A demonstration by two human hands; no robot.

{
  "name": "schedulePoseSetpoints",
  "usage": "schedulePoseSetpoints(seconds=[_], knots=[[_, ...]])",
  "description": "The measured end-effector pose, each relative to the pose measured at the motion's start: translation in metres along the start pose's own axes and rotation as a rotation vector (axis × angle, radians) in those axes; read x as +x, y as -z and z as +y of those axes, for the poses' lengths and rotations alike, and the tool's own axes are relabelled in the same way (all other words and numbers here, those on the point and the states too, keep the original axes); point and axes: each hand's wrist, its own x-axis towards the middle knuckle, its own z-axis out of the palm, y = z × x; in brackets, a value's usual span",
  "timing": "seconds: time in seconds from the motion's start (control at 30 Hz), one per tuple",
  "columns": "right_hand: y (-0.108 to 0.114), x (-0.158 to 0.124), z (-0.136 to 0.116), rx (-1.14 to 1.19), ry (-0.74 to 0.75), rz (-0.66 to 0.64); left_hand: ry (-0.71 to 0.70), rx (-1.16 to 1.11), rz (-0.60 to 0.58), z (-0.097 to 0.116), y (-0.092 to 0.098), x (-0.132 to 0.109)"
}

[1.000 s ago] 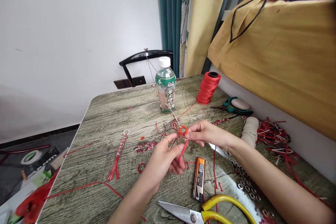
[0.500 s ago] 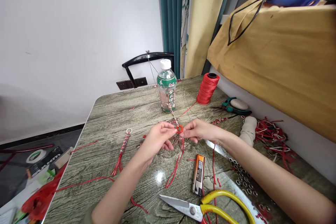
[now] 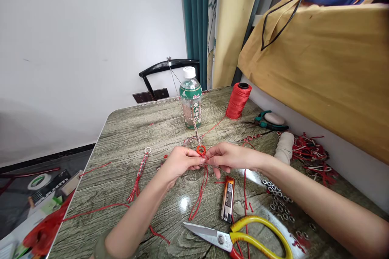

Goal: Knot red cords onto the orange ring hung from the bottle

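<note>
A small red cord-wrapped ring (image 3: 201, 149) hangs at the end of a braided cord (image 3: 196, 131) that runs to a plastic bottle (image 3: 191, 99). Just below the ring, my left hand (image 3: 181, 164) pinches red cord between thumb and fingers. Close against it, my right hand (image 3: 223, 157) also pinches the red cord, its fingertips meeting the left ones. Long red cord ends (image 3: 199, 198) trail down toward me from under the fingers. The exact knot is hidden by the fingertips.
Yellow-handled scissors (image 3: 225, 238) and a lighter (image 3: 227, 199) lie in front. A red thread spool (image 3: 238, 101), pliers (image 3: 263, 119) and a white cord roll (image 3: 285, 147) are to the right, with several metal rings (image 3: 278, 198). A braided piece (image 3: 142, 166) lies left.
Both hands have shifted from the sides of the red ring to just below it, and their fingertips have come together on the cord. The view has moved slightly.
</note>
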Motion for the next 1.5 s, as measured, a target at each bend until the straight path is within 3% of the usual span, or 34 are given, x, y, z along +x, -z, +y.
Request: schedulePoseSetpoints(seconds=[0.17, 0.33, 0.43, 0.53, 0.57, 0.6, 0.7, 0.8, 0.9, 1.0, 1.3, 1.4, 1.5], knots=[[0.004, -0.018, -0.001, -0.102, -0.046, 0.043, -0.003, -0.054, -0.016, 0.004, 0.010, -0.007], [0.030, -0.041, 0.004, -0.201, -0.086, 0.175, 0.090, -0.134, -0.018, 0.018, 0.029, -0.015], [0.040, -0.051, 0.008, -0.479, -0.082, 0.485, 0.091, -0.155, -0.006, 0.033, 0.042, -0.020], [0.023, -0.057, 0.004, -0.716, 0.050, 0.821, 0.042, -0.208, 0.041, 0.051, 0.053, -0.023], [0.011, -0.057, 0.000, -0.722, 0.121, 0.802, 0.026, -0.224, 0.059, 0.057, 0.055, -0.023], [-0.003, -0.055, -0.004, -0.700, 0.196, 0.694, 0.017, -0.232, 0.073, 0.063, 0.058, -0.023], [-0.043, -0.039, -0.011, -0.696, 0.363, 0.242, 0.012, -0.216, 0.088, 0.080, 0.064, -0.018], [-0.059, -0.010, -0.002, -0.750, 0.370, 0.063, 0.020, -0.199, 0.075, 0.092, 0.069, -0.012], [-0.049, 0.013, 0.015, -0.862, 0.279, 0.121, 0.025, -0.201, 0.062, 0.097, 0.072, -0.008], [-0.029, 0.018, 0.030, -0.961, 0.228, 0.205, 0.023, -0.198, 0.047, 0.097, 0.072, -0.007], [0.035, -0.022, 0.064, -1.105, -0.091, 0.452, 0.005, -0.205, 0.017, 0.092, 0.075, -0.009], [0.038, -0.036, 0.060, -1.099, -0.199, 0.477, -0.001, -0.197, 0.007, 0.093, 0.075, -0.009], [0.016, -0.033, 0.040, -1.047, -0.158, 0.374, -0.001, -0.177, -0.003, 0.096, 0.072, -0.010]])
